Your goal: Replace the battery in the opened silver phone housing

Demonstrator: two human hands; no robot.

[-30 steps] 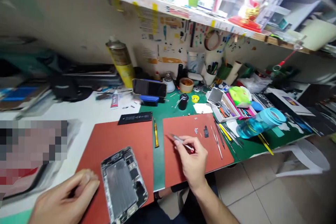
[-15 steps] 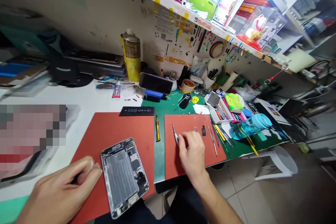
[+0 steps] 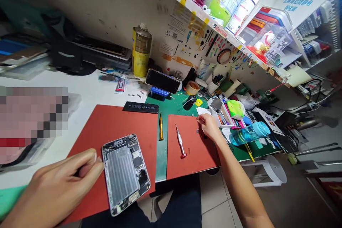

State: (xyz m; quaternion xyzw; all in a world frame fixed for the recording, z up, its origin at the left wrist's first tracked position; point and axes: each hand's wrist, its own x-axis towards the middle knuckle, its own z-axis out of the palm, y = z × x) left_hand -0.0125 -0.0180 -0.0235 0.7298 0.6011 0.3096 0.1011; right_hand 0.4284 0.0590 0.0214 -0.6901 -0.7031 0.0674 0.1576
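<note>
Screwdriver (image 3: 180,141) lies unheld right of centre; the right hand (image 3: 210,125) bunches over the red mat (image 3: 173,165), hold unclear. The left hand (image 3: 57,183) curls beside the opened smartphone (image 3: 124,174), lower left, contents hidden.

An electronics repair bench: opened phone (image 3: 127,174), loose battery (image 3: 140,107), precision screwdrivers (image 3: 180,141).

Rust-red mats (image 3: 93,142) glow against a green and white surface (image 3: 161,156).
We see silvery streaks down the grey panel of the opened phone (image 3: 125,172), a gold screwdriver (image 3: 160,128), a silver screwdriver (image 3: 180,140) tipped in red, a black battery (image 3: 140,107), a translucent blue bottle (image 3: 244,135), a lime-green packet (image 3: 235,109) and a yellow-bottomed can (image 3: 140,58).
</note>
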